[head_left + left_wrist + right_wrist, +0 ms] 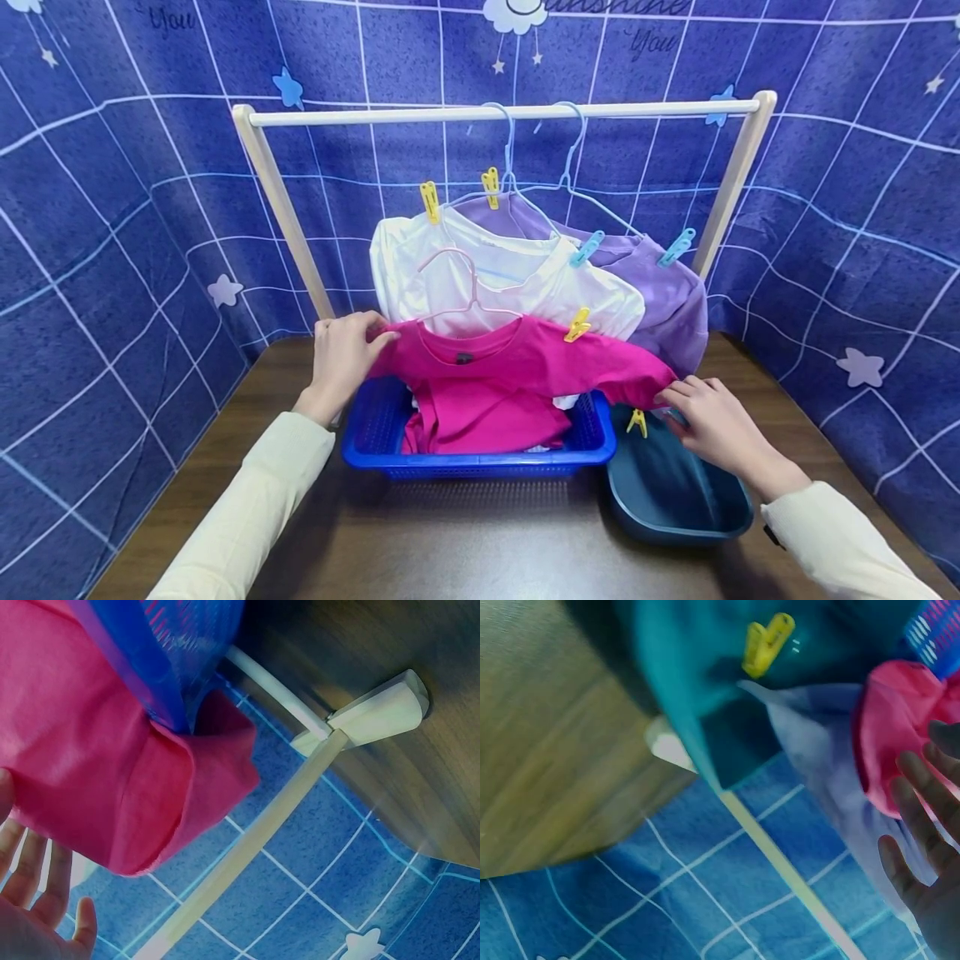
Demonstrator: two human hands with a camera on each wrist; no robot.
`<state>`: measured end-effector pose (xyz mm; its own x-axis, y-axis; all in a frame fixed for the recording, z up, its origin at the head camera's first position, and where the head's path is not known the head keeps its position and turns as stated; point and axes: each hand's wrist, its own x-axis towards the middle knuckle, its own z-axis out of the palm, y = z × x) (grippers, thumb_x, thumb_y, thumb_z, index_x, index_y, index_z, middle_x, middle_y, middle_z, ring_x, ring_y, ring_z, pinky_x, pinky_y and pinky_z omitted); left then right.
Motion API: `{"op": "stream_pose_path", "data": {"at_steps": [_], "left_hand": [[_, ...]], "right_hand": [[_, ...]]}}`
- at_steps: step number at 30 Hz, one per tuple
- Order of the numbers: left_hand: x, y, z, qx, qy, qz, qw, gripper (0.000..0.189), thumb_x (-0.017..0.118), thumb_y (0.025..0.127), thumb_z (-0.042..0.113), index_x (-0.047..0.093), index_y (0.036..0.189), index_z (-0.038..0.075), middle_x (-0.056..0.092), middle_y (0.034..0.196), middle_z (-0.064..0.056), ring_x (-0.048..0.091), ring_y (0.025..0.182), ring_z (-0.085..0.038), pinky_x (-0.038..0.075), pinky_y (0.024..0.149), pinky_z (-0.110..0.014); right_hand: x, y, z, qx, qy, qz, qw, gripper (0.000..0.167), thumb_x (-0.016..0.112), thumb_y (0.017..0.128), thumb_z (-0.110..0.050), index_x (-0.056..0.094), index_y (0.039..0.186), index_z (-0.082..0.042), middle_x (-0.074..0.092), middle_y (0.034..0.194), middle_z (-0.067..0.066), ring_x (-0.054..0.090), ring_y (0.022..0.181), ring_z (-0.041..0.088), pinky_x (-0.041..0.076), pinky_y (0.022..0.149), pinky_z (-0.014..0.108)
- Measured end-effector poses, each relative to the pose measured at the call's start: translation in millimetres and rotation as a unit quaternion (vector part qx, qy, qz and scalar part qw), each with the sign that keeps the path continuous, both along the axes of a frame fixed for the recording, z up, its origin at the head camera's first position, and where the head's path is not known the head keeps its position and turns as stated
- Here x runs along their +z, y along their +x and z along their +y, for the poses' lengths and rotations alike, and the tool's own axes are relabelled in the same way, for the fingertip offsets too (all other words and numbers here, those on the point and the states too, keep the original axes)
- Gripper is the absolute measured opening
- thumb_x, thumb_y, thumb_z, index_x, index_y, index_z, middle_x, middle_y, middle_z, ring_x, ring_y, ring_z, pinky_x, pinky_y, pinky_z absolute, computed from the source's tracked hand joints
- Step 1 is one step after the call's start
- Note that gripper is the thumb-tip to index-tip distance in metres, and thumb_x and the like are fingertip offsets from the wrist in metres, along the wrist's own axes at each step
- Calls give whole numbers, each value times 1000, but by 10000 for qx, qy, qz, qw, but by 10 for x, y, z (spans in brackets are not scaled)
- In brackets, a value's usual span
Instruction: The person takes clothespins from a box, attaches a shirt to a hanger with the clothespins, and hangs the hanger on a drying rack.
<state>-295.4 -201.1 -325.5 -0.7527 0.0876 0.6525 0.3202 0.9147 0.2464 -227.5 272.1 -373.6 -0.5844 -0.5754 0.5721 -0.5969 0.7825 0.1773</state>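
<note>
A bright pink shirt [480,358] is spread between both hands, its lower part bunched in a blue basket [480,463]. My left hand [345,354] pinches the shirt near its left shoulder; in the left wrist view that sleeve [150,802] hangs beside the basket. Out at the other sleeve's end, my right hand [712,425] holds the cloth between thumb and fingers. A pink hanger [472,292] sits inside the neck with its hook up, off the rail. One yellow clothespin [577,325] clips the shirt's right shoulder; no clip shows on the left shoulder.
A white rail [420,115] on wooden posts carries a white shirt [405,250] and a purple shirt [675,292] on blue hangers with clothespins. A dark teal basin [675,492] with a yellow clothespin [637,422] stands right of the basket on the wooden table [465,542].
</note>
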Motion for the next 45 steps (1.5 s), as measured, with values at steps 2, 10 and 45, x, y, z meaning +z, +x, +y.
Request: {"op": "stream_pose_path", "data": {"at_steps": [2, 10, 45], "left_hand": [[-2, -2, -4, -7, 10, -2, 10000, 22, 71, 78, 32, 69, 86, 11, 70, 78, -9, 62, 72, -29, 31, 75, -45], [-9, -9, -14, -27, 10, -10, 10000, 22, 70, 78, 32, 69, 87, 12, 70, 79, -9, 61, 72, -28, 30, 74, -44], [-17, -10, -31, 16, 47, -103, 9999, 22, 70, 79, 33, 69, 87, 12, 69, 78, -8, 61, 71, -26, 29, 74, -42]], "right_hand": [[-58, -10, 8, 24, 89, -54, 9999, 26, 74, 61, -9, 65, 85, -9, 63, 79, 2, 54, 74, 19, 36, 62, 35], [-214, -66, 7, -41, 508, -422, 9978, 24, 74, 63, -8, 62, 83, -12, 62, 78, 0, 55, 77, 20, 38, 61, 37], [-584, -463, 97, 781, 1602, -365, 9833, 31, 73, 62, 1, 65, 90, -13, 64, 87, 4, 58, 83, 22, 46, 74, 40]]}}
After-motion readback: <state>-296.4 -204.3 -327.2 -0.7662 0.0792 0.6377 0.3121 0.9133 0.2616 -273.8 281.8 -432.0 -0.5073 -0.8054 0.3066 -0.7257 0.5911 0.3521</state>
